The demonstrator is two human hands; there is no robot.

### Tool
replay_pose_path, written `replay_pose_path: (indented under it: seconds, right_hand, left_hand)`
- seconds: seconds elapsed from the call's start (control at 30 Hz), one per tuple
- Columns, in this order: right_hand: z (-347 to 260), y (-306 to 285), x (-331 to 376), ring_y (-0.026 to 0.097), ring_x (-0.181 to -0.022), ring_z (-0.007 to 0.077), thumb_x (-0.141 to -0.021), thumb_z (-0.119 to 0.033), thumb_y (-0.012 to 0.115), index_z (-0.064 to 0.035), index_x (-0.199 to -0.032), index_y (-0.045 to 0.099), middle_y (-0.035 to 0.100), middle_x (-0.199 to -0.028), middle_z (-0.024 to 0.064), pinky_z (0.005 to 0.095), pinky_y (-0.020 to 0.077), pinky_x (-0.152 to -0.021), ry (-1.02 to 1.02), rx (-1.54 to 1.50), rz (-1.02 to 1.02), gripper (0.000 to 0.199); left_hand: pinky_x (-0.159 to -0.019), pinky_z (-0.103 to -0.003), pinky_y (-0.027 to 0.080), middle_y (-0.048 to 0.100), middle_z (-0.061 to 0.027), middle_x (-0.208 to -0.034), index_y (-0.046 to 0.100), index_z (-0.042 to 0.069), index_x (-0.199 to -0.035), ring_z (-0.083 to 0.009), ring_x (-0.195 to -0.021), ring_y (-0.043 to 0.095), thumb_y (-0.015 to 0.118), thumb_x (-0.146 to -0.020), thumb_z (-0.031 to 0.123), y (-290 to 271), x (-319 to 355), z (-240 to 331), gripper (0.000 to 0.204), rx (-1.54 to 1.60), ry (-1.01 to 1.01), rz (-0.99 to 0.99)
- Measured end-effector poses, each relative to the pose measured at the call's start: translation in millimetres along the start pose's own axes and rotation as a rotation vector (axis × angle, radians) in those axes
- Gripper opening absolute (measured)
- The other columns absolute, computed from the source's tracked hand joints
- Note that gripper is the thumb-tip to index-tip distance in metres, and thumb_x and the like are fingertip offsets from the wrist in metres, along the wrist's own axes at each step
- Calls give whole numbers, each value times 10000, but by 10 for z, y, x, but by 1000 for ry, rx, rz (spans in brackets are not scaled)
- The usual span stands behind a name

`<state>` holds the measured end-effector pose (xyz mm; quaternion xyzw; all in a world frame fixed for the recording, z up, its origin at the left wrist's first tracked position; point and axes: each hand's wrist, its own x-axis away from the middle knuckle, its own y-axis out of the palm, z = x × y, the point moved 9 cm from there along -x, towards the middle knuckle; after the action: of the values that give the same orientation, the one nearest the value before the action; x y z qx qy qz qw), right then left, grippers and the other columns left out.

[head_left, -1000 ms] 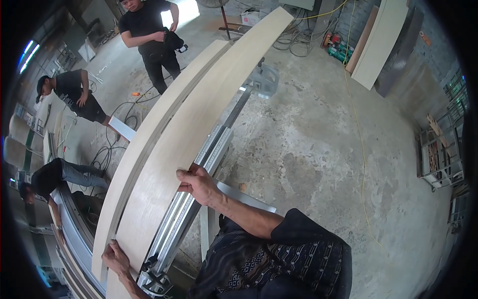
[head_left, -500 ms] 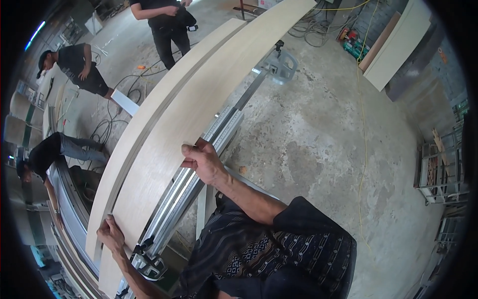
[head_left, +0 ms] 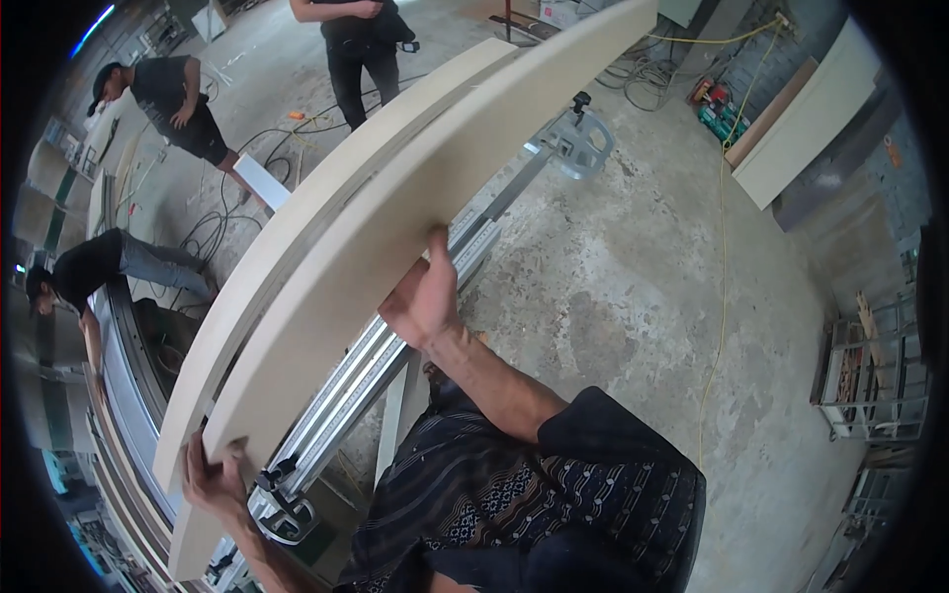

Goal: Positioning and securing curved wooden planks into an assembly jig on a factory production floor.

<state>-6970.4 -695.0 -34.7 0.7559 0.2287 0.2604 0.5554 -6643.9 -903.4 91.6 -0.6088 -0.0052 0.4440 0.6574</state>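
A long pale wooden board (head_left: 336, 277) runs diagonally before me, tilted, with its broad face turned toward me. My left hand (head_left: 215, 484) grips its lower-left part, thumb on the face and fingers over the far edge. Farther right, my right hand (head_left: 427, 306) holds the near edge, thumb pressed up against the face; its fingers are partly hidden behind the board. Just beyond lies a second pale board (head_left: 341, 173), separated by a narrow gap. Below both boards runs a silver metal rail (head_left: 351, 371) with a scale and a handled metal end piece (head_left: 583, 146).
One person (head_left: 163, 99) stands at the far left, another (head_left: 361, 49) at the back. A third (head_left: 84, 272) bends over a long machine bed (head_left: 133, 385). Cables (head_left: 213, 237) lie on the floor. Panels (head_left: 806, 109) lean at the right, near a metal rack (head_left: 870, 376).
The near board has tilted, its far edge rising and its face turning toward me. My right hand has shifted up along it, thumb now pointing upward. My left fingers have spread over the far edge.
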Motion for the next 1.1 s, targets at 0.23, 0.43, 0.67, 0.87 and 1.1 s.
replay_pose_path:
  seconds: [0.23,0.43,0.67,0.87,1.1]
  right_hand:
    - [-87,415,-497,608,-845,218,-1064,-325,424,-94,-1099,604,620,-864,45,384,456,-873,-110,-338,-687,294]
    - [10,708,-284,633,-810,183,-1054,-208,470,-119,-1023,598,638,-836,8,361,470,-846,-73,-432,-1055,159]
    - [94,631,-341,669,-798,186,-1037,-192,524,-129,-1004,614,670,-823,17,359,493,-824,-43,-480,-1127,115]
    - [220,531,-398,653,-855,189,-1047,-236,503,-119,-991,607,671,-896,37,356,499,-828,1,-448,-976,166]
    - [94,-1183,-560,586,-1202,319,-954,-755,376,-125,-1387,527,624,-1292,119,537,482,-1020,-147,196,410,780]
  left_hand:
    - [-1117,-516,379,555,-190,-1438,511,0,-1426,-393,-1316,534,621,-773,182,-104,541,792,687,-404,311,-186]
    - [-1191,-553,281,461,-218,-1523,442,17,-1495,-401,-1428,423,615,-812,170,-62,625,609,721,-508,251,-54]
    - [-1205,-575,231,429,-223,-1547,422,19,-1508,-404,-1454,382,642,-814,180,75,704,456,745,-517,235,-17]
    - [-1190,-546,278,485,-215,-1501,499,21,-1453,-395,-1417,437,638,-821,178,75,485,435,666,-373,185,-152]
    - [-787,-414,505,678,-118,-866,724,30,-1046,-307,-818,642,881,-705,347,537,185,-228,491,54,-100,-127]
